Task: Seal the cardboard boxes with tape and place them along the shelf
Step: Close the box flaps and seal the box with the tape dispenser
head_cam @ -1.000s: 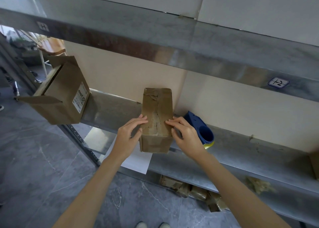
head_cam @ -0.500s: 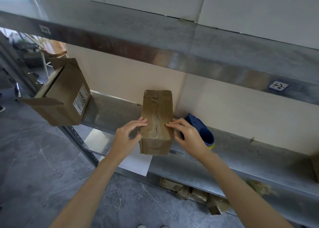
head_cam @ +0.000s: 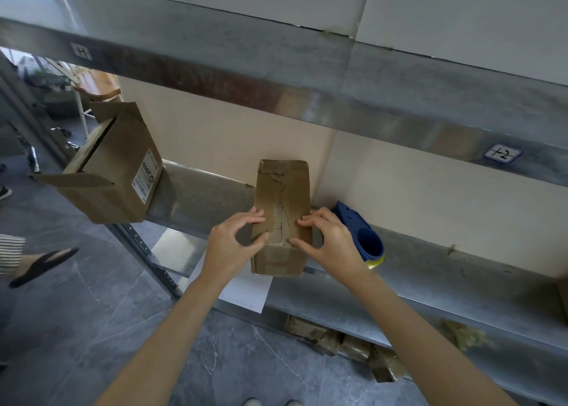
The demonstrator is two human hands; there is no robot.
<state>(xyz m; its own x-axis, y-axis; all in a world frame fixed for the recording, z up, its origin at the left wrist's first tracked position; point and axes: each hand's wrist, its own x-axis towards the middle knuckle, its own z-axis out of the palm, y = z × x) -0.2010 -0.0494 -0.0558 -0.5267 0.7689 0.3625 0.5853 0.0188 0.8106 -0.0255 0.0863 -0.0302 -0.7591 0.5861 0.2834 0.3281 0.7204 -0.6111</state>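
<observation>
Taped cardboard box [head_cam: 281,209]: centre frame, at the front edge of the metal shelf [head_cam: 430,285]. Left hand [head_cam: 229,247], right hand [head_cam: 332,245]: fingers curled, clamped on its two sides, fingertips on the taped top. Blue tape dispenser [head_cam: 364,236]: just behind the right hand. Open cardboard box [head_cam: 113,172]: centre left.

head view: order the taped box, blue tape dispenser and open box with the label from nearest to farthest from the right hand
1. taped box: gripped by the right hand at the front edge of the shelf.
2. blue tape dispenser: on the shelf just behind the hand, to its right.
3. open box: far off at the shelf's left end.
</observation>
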